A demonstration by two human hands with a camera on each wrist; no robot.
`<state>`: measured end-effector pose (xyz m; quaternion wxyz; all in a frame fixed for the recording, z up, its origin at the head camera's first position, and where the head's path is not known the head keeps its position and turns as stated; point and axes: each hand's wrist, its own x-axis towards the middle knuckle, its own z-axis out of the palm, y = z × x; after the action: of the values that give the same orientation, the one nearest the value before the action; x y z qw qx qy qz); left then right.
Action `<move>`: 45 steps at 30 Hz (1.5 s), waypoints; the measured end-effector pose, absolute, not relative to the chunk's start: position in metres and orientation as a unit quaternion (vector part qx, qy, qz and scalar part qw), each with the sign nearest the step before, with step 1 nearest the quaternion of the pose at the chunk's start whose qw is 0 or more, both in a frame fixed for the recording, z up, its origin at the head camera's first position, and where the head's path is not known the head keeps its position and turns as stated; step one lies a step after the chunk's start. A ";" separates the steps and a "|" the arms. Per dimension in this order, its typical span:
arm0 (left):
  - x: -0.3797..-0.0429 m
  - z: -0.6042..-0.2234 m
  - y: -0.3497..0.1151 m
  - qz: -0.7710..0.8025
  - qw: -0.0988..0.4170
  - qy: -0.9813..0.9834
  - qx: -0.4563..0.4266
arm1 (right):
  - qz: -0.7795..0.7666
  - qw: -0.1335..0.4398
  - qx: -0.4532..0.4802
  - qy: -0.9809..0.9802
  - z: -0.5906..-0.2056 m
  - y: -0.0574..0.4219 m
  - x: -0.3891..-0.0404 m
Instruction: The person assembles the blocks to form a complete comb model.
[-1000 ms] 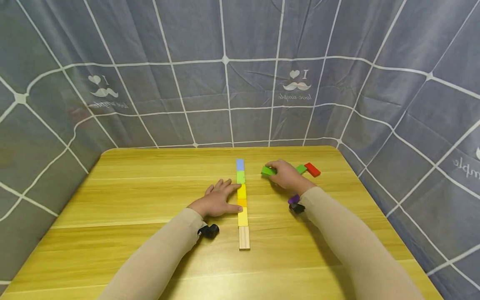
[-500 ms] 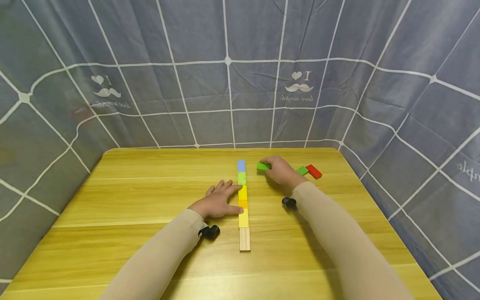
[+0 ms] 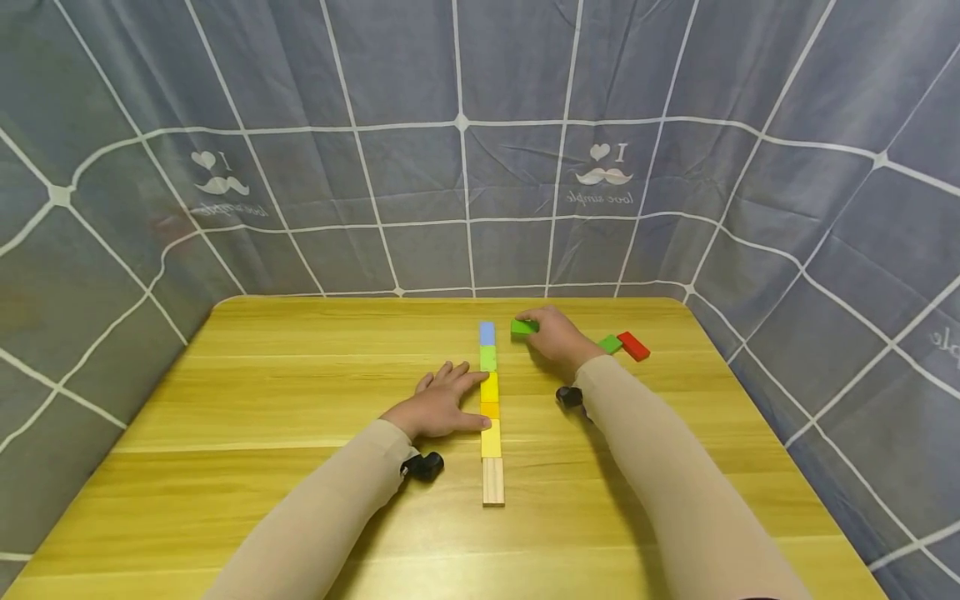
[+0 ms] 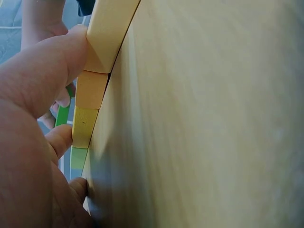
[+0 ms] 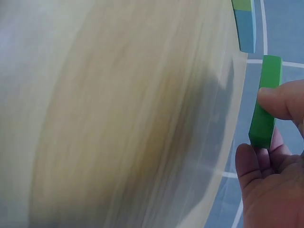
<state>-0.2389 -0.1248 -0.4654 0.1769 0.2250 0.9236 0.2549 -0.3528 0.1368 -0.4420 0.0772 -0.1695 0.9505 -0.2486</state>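
A straight row of wooden blocks runs away from me down the table's middle: natural wood block [image 3: 492,483], pale yellow block [image 3: 491,443], orange block [image 3: 490,410], yellow block [image 3: 489,390], light green block [image 3: 488,358], blue block [image 3: 487,333]. My left hand [image 3: 438,407] lies left of the row with fingers spread. Its thumb touches the pale yellow block and its index finger the yellow one. Right of the row's far end, my right hand [image 3: 558,337] pinches a green block [image 5: 266,109] between thumb and fingers, held above the table, apart from the blue block.
Behind my right hand lie another green block [image 3: 611,344] and a red block [image 3: 633,346], touching or nearly so. A grey curtain [image 3: 360,183] with white lines stands along the table's [image 3: 262,400] back and sides. Black wrist cameras sit under both sleeves.
My right hand has carried the green block left and slightly away from me, closer to the row's far end. A purple block near the right wrist has become hidden. My left hand keeps its place.
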 end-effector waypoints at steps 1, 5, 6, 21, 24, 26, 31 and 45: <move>-0.239 -0.466 -0.124 0.254 0.177 0.924 0.226 | -0.250 0.076 -0.170 0.950 -0.443 0.137 -0.354; -0.240 -0.466 -0.123 0.250 0.176 0.925 0.227 | -0.255 0.081 -0.173 0.948 -0.447 0.136 -0.358; -0.240 -0.466 -0.123 0.249 0.177 0.925 0.227 | -0.255 0.083 -0.175 0.947 -0.447 0.136 -0.360; -0.242 -0.465 -0.119 0.252 0.175 0.924 0.230 | -0.266 0.109 -0.178 0.941 -0.448 0.134 -0.369; -0.241 -0.464 -0.119 0.250 0.174 0.924 0.230 | -0.262 0.111 -0.176 0.942 -0.449 0.133 -0.370; -0.241 -0.464 -0.119 0.248 0.173 0.925 0.229 | -0.261 0.112 -0.174 0.943 -0.449 0.132 -0.371; -0.241 -0.464 -0.118 0.252 0.174 0.925 0.226 | -0.261 0.113 -0.170 0.944 -0.453 0.130 -0.373; -0.240 -0.461 -0.121 0.253 0.180 0.925 0.220 | -0.303 0.115 -0.154 0.933 -0.462 0.137 -0.378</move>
<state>-0.2401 -0.1208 -0.4608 0.1798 0.2204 0.9247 0.2528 -0.3784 0.1372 -0.4622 0.1154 -0.1537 0.9334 -0.3031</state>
